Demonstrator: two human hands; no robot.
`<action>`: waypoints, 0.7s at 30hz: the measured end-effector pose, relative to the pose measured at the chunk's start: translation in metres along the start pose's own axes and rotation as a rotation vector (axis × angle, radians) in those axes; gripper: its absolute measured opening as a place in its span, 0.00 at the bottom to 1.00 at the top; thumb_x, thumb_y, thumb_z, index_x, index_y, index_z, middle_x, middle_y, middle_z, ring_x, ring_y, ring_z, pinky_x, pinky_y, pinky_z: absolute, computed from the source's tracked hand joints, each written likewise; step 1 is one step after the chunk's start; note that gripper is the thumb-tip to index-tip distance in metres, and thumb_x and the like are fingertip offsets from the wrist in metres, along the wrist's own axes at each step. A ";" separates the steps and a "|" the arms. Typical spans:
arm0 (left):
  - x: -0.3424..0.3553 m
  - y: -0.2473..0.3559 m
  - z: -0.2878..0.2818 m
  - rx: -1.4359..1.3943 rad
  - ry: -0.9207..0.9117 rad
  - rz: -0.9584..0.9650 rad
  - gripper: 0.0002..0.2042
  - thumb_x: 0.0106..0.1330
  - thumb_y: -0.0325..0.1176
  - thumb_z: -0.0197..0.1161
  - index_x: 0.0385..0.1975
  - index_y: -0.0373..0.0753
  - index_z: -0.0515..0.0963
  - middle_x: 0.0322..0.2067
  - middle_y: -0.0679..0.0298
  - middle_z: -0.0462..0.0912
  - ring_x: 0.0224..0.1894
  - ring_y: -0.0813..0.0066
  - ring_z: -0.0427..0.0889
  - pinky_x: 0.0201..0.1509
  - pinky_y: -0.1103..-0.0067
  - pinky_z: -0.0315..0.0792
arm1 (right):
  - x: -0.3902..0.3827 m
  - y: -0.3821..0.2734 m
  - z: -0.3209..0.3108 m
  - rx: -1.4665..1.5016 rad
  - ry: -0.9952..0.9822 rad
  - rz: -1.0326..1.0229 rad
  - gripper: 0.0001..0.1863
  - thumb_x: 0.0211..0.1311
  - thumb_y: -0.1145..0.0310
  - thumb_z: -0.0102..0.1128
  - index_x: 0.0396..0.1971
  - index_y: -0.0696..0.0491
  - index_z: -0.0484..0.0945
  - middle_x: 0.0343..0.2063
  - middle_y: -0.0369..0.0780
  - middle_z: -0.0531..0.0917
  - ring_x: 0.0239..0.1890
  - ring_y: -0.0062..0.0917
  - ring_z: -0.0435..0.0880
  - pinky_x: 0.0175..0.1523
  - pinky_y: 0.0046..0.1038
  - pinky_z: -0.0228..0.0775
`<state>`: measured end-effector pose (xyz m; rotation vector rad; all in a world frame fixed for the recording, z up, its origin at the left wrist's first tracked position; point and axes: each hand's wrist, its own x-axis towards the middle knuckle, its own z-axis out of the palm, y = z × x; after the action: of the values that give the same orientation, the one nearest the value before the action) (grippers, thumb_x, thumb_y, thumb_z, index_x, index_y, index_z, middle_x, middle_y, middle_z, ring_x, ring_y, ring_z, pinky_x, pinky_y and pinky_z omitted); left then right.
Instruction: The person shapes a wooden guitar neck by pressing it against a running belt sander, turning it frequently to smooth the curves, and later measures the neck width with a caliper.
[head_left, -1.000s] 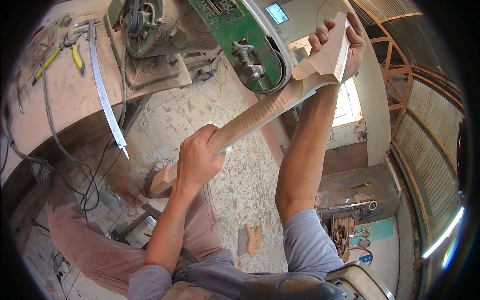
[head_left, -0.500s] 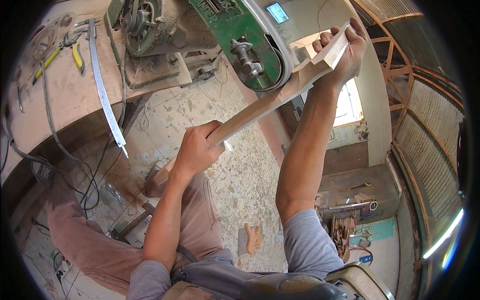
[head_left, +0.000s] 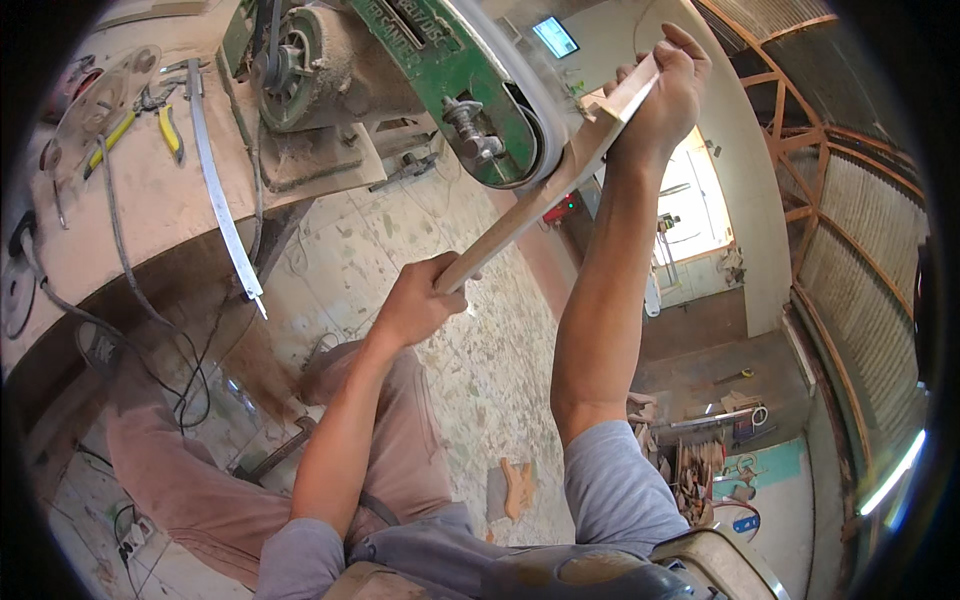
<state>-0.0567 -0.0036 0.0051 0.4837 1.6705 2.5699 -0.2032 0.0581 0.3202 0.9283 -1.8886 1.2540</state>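
a dusty tabletop fills the left side. near it, a green belt sander juts down from the top. a long pale wooden piece slants across the middle, seemingly touching the sander's rounded end. the left grip is wrapped round its lower end; the right grip clasps its upper end. yellow-handled pliers lie on the tabletop.

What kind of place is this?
Probably a woodworking workshop: there's a green belt sander, a long shaped wooden piece being held close to it, and yellow-handled pliers on a dusty workbench.
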 end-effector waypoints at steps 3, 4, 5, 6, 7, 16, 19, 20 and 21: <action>-0.021 0.011 0.014 0.192 0.317 0.149 0.14 0.53 0.24 0.63 0.41 0.32 0.80 0.30 0.48 0.83 0.36 0.47 0.84 0.43 0.64 0.76 | -0.020 -0.016 0.019 0.515 -0.259 0.125 0.17 0.74 0.67 0.44 0.58 0.54 0.69 0.33 0.47 0.74 0.24 0.28 0.71 0.24 0.30 0.68; -0.028 0.015 0.018 0.221 0.402 0.194 0.13 0.53 0.25 0.64 0.40 0.31 0.79 0.30 0.43 0.82 0.37 0.39 0.83 0.43 0.60 0.76 | -0.024 -0.021 0.025 0.608 -0.256 0.151 0.18 0.74 0.65 0.47 0.60 0.51 0.69 0.34 0.46 0.75 0.23 0.27 0.73 0.23 0.29 0.70; -0.033 0.015 0.023 0.271 0.474 0.223 0.12 0.54 0.23 0.63 0.39 0.32 0.78 0.33 0.43 0.83 0.40 0.37 0.83 0.44 0.57 0.76 | -0.028 -0.024 0.032 0.700 -0.253 0.177 0.19 0.75 0.64 0.49 0.62 0.49 0.70 0.34 0.45 0.76 0.23 0.27 0.74 0.22 0.28 0.72; -0.039 0.016 0.026 0.314 0.528 0.217 0.12 0.54 0.23 0.63 0.39 0.32 0.78 0.33 0.43 0.83 0.39 0.37 0.83 0.43 0.57 0.77 | -0.033 -0.028 0.038 0.791 -0.249 0.203 0.20 0.75 0.62 0.51 0.64 0.47 0.70 0.35 0.44 0.77 0.23 0.27 0.75 0.21 0.27 0.74; -0.043 0.018 0.027 0.355 0.582 0.214 0.12 0.54 0.23 0.63 0.39 0.32 0.78 0.33 0.43 0.83 0.39 0.38 0.83 0.43 0.57 0.77 | -0.037 -0.037 0.044 0.861 -0.256 0.222 0.18 0.75 0.61 0.51 0.60 0.48 0.71 0.34 0.44 0.77 0.23 0.27 0.75 0.22 0.26 0.73; -0.036 0.017 0.008 0.302 0.426 0.216 0.15 0.52 0.25 0.64 0.41 0.33 0.81 0.32 0.48 0.85 0.37 0.45 0.86 0.42 0.60 0.77 | -0.028 -0.020 0.023 0.599 -0.274 0.088 0.16 0.74 0.67 0.44 0.57 0.54 0.69 0.33 0.47 0.74 0.24 0.27 0.71 0.24 0.29 0.69; -0.018 0.010 -0.007 0.114 0.135 0.100 0.19 0.51 0.27 0.65 0.46 0.32 0.84 0.31 0.52 0.87 0.35 0.57 0.87 0.42 0.67 0.77 | -0.028 -0.021 0.021 0.146 -0.050 -0.041 0.14 0.72 0.67 0.47 0.51 0.55 0.74 0.33 0.44 0.76 0.30 0.27 0.76 0.34 0.32 0.73; -0.012 0.009 -0.009 0.037 0.023 0.044 0.21 0.50 0.28 0.65 0.47 0.32 0.84 0.30 0.54 0.87 0.35 0.62 0.87 0.41 0.69 0.78 | -0.029 -0.022 0.023 -0.028 0.040 -0.092 0.13 0.72 0.67 0.48 0.49 0.56 0.75 0.32 0.43 0.76 0.33 0.27 0.78 0.40 0.32 0.74; -0.008 0.007 -0.008 -0.058 -0.047 0.008 0.21 0.48 0.26 0.65 0.46 0.32 0.85 0.31 0.55 0.87 0.35 0.64 0.87 0.42 0.71 0.78 | -0.030 -0.022 0.024 -0.201 0.129 -0.143 0.12 0.71 0.68 0.49 0.47 0.56 0.77 0.32 0.42 0.77 0.36 0.27 0.80 0.45 0.33 0.76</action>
<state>-0.0509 -0.0156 0.0066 0.5446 1.5778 2.5829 -0.1723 0.0352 0.2981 0.8388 -1.7768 0.9951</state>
